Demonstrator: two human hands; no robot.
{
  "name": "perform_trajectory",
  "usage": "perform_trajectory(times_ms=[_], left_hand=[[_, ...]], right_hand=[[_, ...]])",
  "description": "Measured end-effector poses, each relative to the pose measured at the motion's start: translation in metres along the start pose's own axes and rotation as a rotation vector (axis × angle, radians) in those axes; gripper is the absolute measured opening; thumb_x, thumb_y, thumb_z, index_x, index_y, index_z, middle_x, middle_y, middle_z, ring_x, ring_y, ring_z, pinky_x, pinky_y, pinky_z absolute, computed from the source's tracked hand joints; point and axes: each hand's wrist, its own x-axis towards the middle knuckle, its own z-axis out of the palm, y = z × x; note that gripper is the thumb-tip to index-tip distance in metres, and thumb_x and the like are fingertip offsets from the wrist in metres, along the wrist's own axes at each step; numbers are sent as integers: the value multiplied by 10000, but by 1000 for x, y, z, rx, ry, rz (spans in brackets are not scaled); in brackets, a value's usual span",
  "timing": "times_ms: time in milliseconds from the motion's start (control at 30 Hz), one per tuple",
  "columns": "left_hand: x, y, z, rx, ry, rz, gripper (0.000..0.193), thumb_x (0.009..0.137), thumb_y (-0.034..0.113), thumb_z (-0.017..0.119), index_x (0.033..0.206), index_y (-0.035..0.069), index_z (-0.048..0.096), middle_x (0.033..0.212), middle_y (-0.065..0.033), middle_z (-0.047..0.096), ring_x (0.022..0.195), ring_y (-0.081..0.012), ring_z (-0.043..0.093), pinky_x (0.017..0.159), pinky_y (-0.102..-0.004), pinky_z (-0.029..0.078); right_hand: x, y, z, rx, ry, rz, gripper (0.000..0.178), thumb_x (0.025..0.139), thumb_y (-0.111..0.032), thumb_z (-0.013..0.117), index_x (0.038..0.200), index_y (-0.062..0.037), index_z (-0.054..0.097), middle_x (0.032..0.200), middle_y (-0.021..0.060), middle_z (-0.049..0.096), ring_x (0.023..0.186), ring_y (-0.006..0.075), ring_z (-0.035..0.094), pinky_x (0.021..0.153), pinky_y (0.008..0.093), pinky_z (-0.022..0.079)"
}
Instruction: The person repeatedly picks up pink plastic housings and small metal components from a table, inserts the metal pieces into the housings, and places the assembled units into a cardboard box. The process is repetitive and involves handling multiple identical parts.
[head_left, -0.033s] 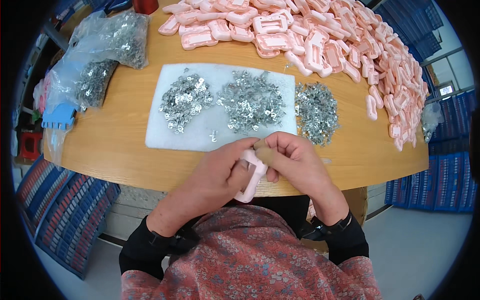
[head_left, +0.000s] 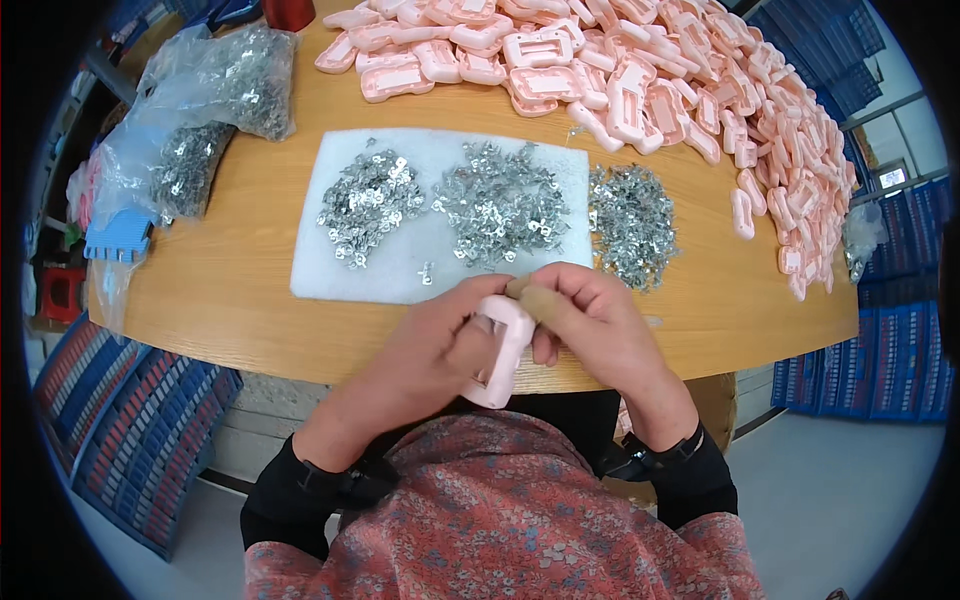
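Observation:
In front of my body, above the table's near edge, I hold a pale pink plastic shell (head_left: 512,345) with a rectangular opening. My left hand (head_left: 440,335) is closed around its left side, with the thumb lying across the opening. My right hand (head_left: 590,325) is pinched at the shell's upper end, its thumb covered by a tan finger cot. Anything small between those right fingertips is hidden. Just beyond my hands lies a white foam sheet (head_left: 400,285), bearing a left heap of small metal clips (head_left: 370,205) and a middle heap of metal clips (head_left: 502,205).
Another metal-clip heap (head_left: 633,225) sits on the wooden table (head_left: 220,290) right of the foam. A large pile of pink shells (head_left: 690,90) covers the far right. Clear bags of metal parts (head_left: 250,85) lie at left. Blue racks (head_left: 150,430) stand beside the table.
The pink shell has turned slightly in my hands, so its opening shows at a slightly different angle. Both hands stay in nearly the same place.

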Motion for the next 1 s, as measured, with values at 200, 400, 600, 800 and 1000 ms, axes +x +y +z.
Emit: perform_trajectory(times_ms=[200, 400, 600, 800, 1000], left_hand=[[0, -6, -6, -990, -98, -312, 443, 1037, 287, 473, 1390, 20, 483, 900, -47, 559, 639, -123, 498, 557, -270, 414], [-6, 3, 0, -1002, -102, -354, 447, 1006, 323, 552, 1343, 34, 493, 920, -63, 554, 621, -123, 497, 551, -280, 412], [-8, -12, -1, -1156, -249, -373, 467, 985, 399, 581, 1315, 79, 503, 928, -79, 556, 613, -133, 497, 536, -283, 397], [-1, -11, -2, -1241, -393, -370, 463, 998, 401, 559, 1356, 120, 474, 943, -115, 592, 586, -150, 488, 521, -282, 378], [18, 19, 40, -1010, -437, -513, 610, 1014, 296, 513, 1543, 237, 215, 963, -199, 597, 557, -181, 499, 488, -308, 370]], right_hand=[[5, 24, -6, -288, 171, -343, 204, 959, -96, 652, 1135, 6, 638, 822, -28, 587, 639, 36, 486, 590, 203, 420], [5, 23, 4, -250, 76, -459, 201, 878, -70, 736, 1069, -39, 682, 775, -19, 537, 650, 60, 461, 590, 233, 414], [8, 27, -8, -314, 13, -417, 141, 880, -46, 731, 1007, -24, 675, 774, -47, 550, 696, 32, 477, 616, 211, 408], [-2, 29, -25, -144, -10, -391, 204, 864, -66, 749, 1055, -25, 692, 859, -21, 557, 734, 51, 485, 641, 228, 411], [-47, 25, -52, -296, 65, -531, 272, 851, -97, 772, 1111, -53, 703, 909, -16, 575, 727, 71, 482, 641, 240, 419]])
